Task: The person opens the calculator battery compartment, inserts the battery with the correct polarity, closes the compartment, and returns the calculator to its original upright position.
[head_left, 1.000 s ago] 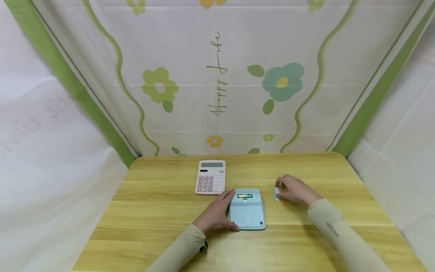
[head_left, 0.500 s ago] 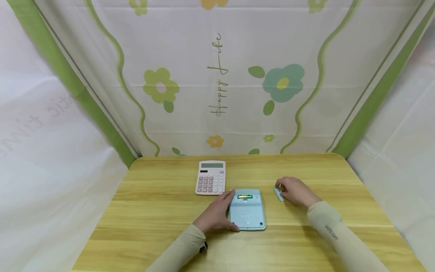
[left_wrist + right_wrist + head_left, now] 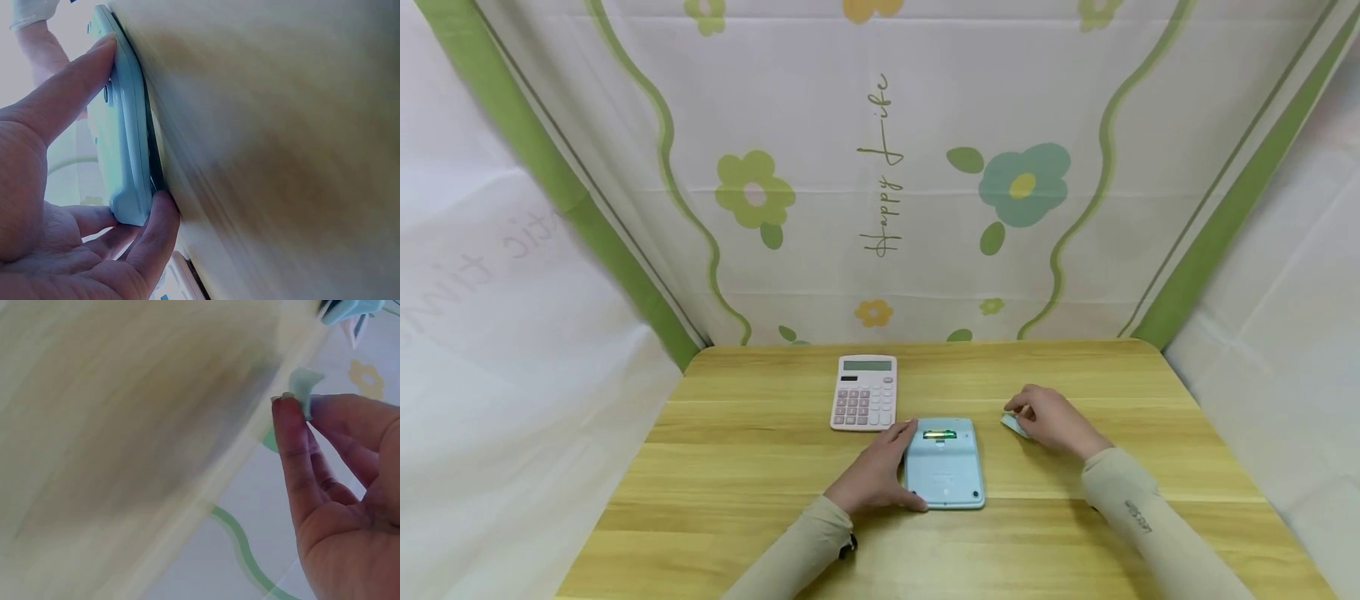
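Observation:
A light blue calculator [image 3: 945, 473] lies face down on the wooden table, its battery slot uncovered. Inside the slot sits a green and gold battery [image 3: 940, 435]. My left hand [image 3: 877, 473] grips the calculator's left side, thumb at the near edge and fingers at the far corner. In the left wrist view a fingertip [image 3: 164, 209] tucks under the end of the casing. To the right of the calculator, my right hand [image 3: 1054, 421] pinches a small light blue battery cover [image 3: 1014, 426] between thumb and fingers. The right wrist view shows the cover's curved shape [image 3: 305, 384].
A pink and white calculator [image 3: 865, 393] lies face up behind the left hand, close to the blue one's far left corner. The wooden table [image 3: 737, 467] ends at a white curtain [image 3: 820, 250] with printed flowers. Similar cloth hangs on both sides.
The battery cover has turned in my right fingers, from upright to slanting, and has shifted only slightly. My left hand and the blue calculator have stayed in place.

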`<state>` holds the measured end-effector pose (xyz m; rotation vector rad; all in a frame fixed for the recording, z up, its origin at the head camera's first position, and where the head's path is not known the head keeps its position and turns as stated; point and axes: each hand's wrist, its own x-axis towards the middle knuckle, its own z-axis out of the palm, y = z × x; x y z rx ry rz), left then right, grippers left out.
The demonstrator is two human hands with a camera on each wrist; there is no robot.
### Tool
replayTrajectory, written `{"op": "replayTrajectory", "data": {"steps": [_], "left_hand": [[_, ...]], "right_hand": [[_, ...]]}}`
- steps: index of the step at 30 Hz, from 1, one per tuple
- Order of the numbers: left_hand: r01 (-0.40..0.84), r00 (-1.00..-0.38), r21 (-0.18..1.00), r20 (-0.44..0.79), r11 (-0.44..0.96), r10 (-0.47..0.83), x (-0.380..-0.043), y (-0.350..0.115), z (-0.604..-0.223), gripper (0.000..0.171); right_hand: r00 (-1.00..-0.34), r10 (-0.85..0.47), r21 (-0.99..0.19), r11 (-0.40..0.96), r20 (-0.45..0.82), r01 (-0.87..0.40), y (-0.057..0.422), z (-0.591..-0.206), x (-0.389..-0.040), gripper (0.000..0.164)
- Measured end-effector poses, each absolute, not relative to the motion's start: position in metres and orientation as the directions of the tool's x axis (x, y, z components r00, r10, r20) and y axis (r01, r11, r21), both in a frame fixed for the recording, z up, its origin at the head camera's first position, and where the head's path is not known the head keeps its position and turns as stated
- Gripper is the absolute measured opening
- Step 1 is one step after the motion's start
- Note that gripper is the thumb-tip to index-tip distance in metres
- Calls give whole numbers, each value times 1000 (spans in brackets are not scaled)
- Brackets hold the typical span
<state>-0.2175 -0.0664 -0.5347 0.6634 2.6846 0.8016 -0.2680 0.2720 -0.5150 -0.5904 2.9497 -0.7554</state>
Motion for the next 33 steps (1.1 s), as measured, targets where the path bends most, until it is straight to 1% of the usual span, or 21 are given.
{"op": "replayTrajectory", "data": {"steps": [6, 10, 14, 18, 21, 30, 33], "left_hand": [[348, -861, 576, -116, 740, 495, -218, -67, -536, 130], [345, -863, 579, -115, 739, 493, -219, -68, -535, 130], [351, -859, 575, -116, 739, 498, -219, -67, -534, 130], [352, -859, 569, -118, 743, 498, -218, -66, -534, 130], [351, -861, 569, -116, 744, 495, -218, -66, -535, 130], [353, -860, 576, -111, 737, 498, -219, -66, -535, 130], [353, -860, 576, -111, 737, 499, -218, -66, -535, 130]], "right_hand": [[-932, -346, -559, 755, 106, -343, 266, -509, -268, 22], [-917, -363, -635, 673, 163, -379, 258, -500, -266, 31], [-912, -367, -694, 609, 183, -384, 251, -492, -264, 40], [-911, -362, -725, 571, 197, -384, 246, -488, -261, 42], [-906, -363, -742, 542, 215, -394, 243, -485, -259, 40], [-889, -364, -771, 467, 279, -433, 236, -478, -252, 21], [-878, -375, -777, 440, 296, -450, 233, -476, -252, 19]]}}
